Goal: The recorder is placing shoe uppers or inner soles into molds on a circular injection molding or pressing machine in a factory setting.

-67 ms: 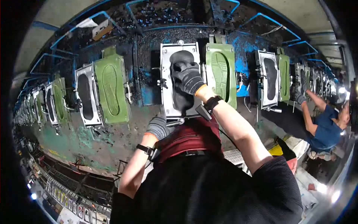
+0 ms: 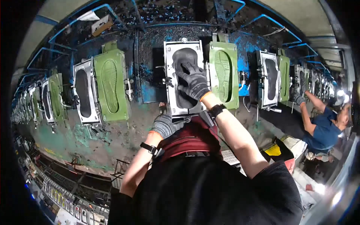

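Currently, one silver frame [image 2: 169, 62] sits at the twelve o'clock of your view, and inside it lies one dark foot-shaped piece [image 2: 185, 56]. Your right hand [image 2: 197, 81] rests palm-down on that piece, its fingers spread apart, with your forearm toward five o'clock. Your left hand [image 2: 164, 126] is at the frame's seven o'clock, just beside one metal handle [image 2: 186, 119]; whether its fingers close on the handle, I cannot tell. You wear two grey striped gloves [image 2: 198, 89] with orange cuffs [image 2: 205, 96], and two black wristbands [image 2: 216, 110], one on each arm.

At the frame's three o'clock stands one green plate [image 2: 224, 95] with one foot-shaped hollow [image 2: 223, 71]. Farther toward three o'clock you have another pair, a silver frame and a green plate, and toward nine o'clock two more clear pairs. That makes four frames and four plates; the rest, near the rim of your view, are too small to count.

At four o'clock from your frame, one co-worker [image 2: 323, 129] in a blue shirt has two gloved hands by that row. One cardboard box [image 2: 102, 27] lies toward ten o'clock. As for writing, one yellow mark [image 2: 50, 151] on the floor at eight o'clock is too blurred to read, and any marks on the plates are too small to make out.
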Available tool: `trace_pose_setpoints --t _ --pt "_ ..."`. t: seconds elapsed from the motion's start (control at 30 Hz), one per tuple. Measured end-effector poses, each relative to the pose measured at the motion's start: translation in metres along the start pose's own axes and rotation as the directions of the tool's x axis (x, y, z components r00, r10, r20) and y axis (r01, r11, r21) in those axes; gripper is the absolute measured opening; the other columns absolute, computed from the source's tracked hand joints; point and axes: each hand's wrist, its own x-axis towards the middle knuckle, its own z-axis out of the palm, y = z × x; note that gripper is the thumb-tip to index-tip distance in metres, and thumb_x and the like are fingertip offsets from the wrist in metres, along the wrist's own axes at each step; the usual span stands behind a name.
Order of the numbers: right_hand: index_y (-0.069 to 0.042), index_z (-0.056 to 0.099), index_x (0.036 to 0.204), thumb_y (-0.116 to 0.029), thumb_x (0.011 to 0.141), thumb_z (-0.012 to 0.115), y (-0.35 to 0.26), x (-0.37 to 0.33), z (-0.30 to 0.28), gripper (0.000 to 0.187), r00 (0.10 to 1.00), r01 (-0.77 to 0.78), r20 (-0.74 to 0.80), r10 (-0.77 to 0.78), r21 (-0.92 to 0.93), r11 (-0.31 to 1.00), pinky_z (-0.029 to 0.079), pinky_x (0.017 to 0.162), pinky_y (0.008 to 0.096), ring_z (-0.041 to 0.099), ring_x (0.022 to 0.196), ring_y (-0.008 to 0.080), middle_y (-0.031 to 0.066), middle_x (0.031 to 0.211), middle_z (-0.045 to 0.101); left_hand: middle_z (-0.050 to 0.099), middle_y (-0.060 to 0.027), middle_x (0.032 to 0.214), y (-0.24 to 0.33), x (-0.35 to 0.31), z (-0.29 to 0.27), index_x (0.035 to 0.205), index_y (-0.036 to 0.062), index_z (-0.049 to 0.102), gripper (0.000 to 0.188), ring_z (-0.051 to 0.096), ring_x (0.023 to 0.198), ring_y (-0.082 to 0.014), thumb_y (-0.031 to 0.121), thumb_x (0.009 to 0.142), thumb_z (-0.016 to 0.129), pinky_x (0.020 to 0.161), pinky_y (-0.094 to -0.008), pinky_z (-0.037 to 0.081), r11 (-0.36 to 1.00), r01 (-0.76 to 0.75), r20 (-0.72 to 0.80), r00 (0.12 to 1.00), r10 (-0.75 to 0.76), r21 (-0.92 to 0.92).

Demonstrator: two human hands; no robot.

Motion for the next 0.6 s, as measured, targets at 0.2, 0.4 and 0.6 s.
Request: trace_pose_setpoints --t 0.2,0.4,0.6 --pt "-0.018 0.058 0.145 -0.033 0.075 0.082 -0.012 -0.092 0.004 0.076 0.976 0.128 0.164 -0.142 0.097 0.987 0.03 0.121 0.0557 0.034 0.149 0.0445 0.0188 0.164 0.035 0.055 -0.0118 0.144 0.036 0.03 -0.063 0.145 0.0087 0.053 0.069 0.047 0.135 -0.0331 0.034 0.084 0.074 0.113 -0.0489 0.04 0.918 -0.232 -0.31 0.891 0.333 0.321" --pt "-0.007 0.071 0.123 -0.013 0.088 0.062 -0.012 -0.111 0.054 0.037 0.983 0.076 -0.173 -0.061 0.081 0.994 0.052 0.106 0.0404 0.064 0.126 0.0324 0.0168 0.135 0.067 0.068 -0.0142 0.127 0.02 0.056 -0.024 0.125 0.0025 0.068 0.039 0.059 0.124 -0.0312 0.018 0.093 0.051 0.11 -0.0431 0.045 0.838 -0.388 -0.28 0.816 0.506 0.383" --pt "0.01 0.046 0.147 -0.057 0.076 0.075 -0.058 -0.146 0.04 0.102 0.986 -0.156 0.073 0.151 0.076 0.985 0.014 0.126 0.0599 0.026 0.154 0.0457 0.0317 0.162 0.033 0.072 -0.0153 0.111 0.045 0.066 -0.083 0.108 0.0011 0.073 0.032 0.064 0.109 -0.036 0.023 0.085 0.066 0.101 -0.0451 0.052 0.843 -0.457 -0.071 0.867 0.494 0.284"
